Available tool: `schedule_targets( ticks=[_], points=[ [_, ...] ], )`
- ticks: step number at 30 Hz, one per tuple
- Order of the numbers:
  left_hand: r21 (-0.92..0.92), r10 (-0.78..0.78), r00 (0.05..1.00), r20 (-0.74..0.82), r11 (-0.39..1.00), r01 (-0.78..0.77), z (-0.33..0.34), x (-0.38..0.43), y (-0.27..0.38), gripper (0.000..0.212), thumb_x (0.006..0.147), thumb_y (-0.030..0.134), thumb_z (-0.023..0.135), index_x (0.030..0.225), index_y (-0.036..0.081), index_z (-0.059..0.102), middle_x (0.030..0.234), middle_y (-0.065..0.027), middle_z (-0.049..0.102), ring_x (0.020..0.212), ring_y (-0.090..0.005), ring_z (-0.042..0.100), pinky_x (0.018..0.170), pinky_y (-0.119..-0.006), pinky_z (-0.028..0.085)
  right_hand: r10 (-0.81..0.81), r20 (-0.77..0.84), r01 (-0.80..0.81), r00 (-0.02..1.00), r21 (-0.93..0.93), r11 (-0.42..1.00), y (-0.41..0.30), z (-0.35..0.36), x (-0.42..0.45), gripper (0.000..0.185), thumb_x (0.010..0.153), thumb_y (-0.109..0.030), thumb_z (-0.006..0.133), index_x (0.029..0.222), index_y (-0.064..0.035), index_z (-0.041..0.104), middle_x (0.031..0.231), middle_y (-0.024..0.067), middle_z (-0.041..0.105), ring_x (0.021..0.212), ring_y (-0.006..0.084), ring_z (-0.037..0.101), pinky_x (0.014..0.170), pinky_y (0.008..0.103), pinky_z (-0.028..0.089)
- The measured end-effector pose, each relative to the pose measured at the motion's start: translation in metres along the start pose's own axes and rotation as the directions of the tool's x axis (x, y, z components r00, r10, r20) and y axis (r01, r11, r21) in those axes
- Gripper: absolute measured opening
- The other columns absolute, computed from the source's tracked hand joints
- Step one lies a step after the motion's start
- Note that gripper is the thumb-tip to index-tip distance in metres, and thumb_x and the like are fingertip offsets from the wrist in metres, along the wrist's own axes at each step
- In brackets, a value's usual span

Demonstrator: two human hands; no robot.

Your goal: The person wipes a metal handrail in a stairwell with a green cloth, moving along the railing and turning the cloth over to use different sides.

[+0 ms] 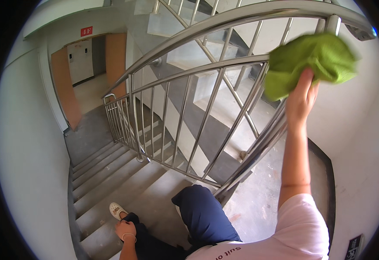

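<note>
My right hand (301, 97) is stretched up to the right, gripping a green cloth (316, 61) that is blurred. The cloth overlaps the stainless steel stair railing near its upper corner; whether it touches the metal I cannot tell. Below the curved top handrail (215, 35) runs a thinner middle rail (189, 73) with slanting metal balusters (213, 120). My left hand (126, 229), with a thin band at the wrist, rests on my dark trousers (137, 227) by the knee. Its fingers are curled, and I see nothing in them.
Concrete steps (111, 191) descend to a landing (92, 139) beside a doorway with orange-brown panels (116, 61) and a red floor sign (86, 31). A white wall (33, 146) bounds the left side. Another flight (215, 84) rises beyond the railing. My foot wears a white clog (115, 210).
</note>
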State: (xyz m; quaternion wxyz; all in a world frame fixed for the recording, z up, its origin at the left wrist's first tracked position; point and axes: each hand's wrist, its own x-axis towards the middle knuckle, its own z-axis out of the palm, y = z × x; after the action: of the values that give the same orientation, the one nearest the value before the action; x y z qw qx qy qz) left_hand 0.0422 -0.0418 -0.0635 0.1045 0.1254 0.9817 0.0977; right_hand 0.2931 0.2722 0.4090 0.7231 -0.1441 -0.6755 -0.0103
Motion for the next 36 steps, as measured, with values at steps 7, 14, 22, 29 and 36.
schedule_targets(
  ticks=[7, 14, 22, 29, 36],
  points=[
    [0.044, 0.021, 1.000, 0.020, 0.999, -0.022, -0.017, -0.009, 0.014, 0.024, 0.076, 0.022, 0.047, 0.080, 0.004, 0.061, 0.093, -0.0101, 0.057, 0.094, -0.0250, 0.049, 0.078, -0.039, 0.041, -0.118, 0.617, 0.626, 0.778, -0.743, 0.236, 0.026, 0.037, 0.077, 0.051, 0.086, -0.049, 0.033, 0.119, -0.0128, 0.048, 0.122, 0.0089, 0.047, 0.117, 0.0266, 0.039, 0.101, 0.0464, 0.021],
    [-0.028, 0.036, 0.999, -0.026, 0.999, -0.037, -0.004, -0.001, 0.004, 0.020, 0.073, 0.021, 0.051, 0.076, 0.005, 0.062, 0.087, -0.0098, 0.057, 0.089, -0.0260, 0.050, 0.077, -0.039, 0.042, 0.269, 0.775, 0.688, 0.573, -0.632, 0.356, 0.074, 0.117, 0.033, 0.051, 0.086, -0.049, 0.030, 0.091, -0.0075, 0.059, 0.084, 0.0118, 0.062, 0.082, 0.0261, 0.059, 0.075, 0.0415, 0.041],
    [-0.068, 0.077, 0.993, -0.091, 0.994, -0.084, -0.014, -0.001, 0.008, 0.015, 0.070, 0.019, 0.055, 0.072, 0.007, 0.063, 0.080, -0.0093, 0.058, 0.083, -0.0273, 0.051, 0.077, -0.039, 0.042, 0.333, 0.902, 0.660, 0.275, -0.429, 0.617, 0.115, 0.267, -0.037, 0.033, 0.080, -0.026, 0.039, 0.095, -0.0082, 0.063, 0.100, 0.0098, 0.061, 0.094, 0.0225, 0.058, 0.076, 0.0327, 0.044],
    [-0.089, -0.014, 0.999, -0.045, 0.996, 0.010, -0.024, -0.002, 0.009, 0.015, 0.068, 0.020, 0.055, 0.068, 0.007, 0.064, 0.079, -0.0083, 0.059, 0.083, -0.0266, 0.052, 0.074, -0.038, 0.042, 0.280, 0.934, 0.699, 0.221, -0.352, 0.623, 0.147, 0.378, -0.102, 0.031, 0.080, -0.036, 0.049, 0.091, -0.0114, 0.064, 0.095, 0.0067, 0.063, 0.089, 0.0227, 0.060, 0.072, 0.0335, 0.047],
    [-0.025, -0.010, 0.999, -0.041, 1.000, 0.009, -0.021, 0.016, 0.016, 0.019, 0.069, 0.023, 0.053, 0.071, 0.008, 0.065, 0.079, -0.0088, 0.060, 0.080, -0.0265, 0.055, 0.071, -0.037, 0.044, 0.332, 0.857, 0.728, 0.394, -0.511, 0.457, 0.161, 0.404, -0.131, 0.038, 0.079, -0.049, 0.049, 0.091, -0.0162, 0.065, 0.093, 0.0001, 0.064, 0.088, 0.0163, 0.061, 0.067, 0.0338, 0.045]
  ],
)
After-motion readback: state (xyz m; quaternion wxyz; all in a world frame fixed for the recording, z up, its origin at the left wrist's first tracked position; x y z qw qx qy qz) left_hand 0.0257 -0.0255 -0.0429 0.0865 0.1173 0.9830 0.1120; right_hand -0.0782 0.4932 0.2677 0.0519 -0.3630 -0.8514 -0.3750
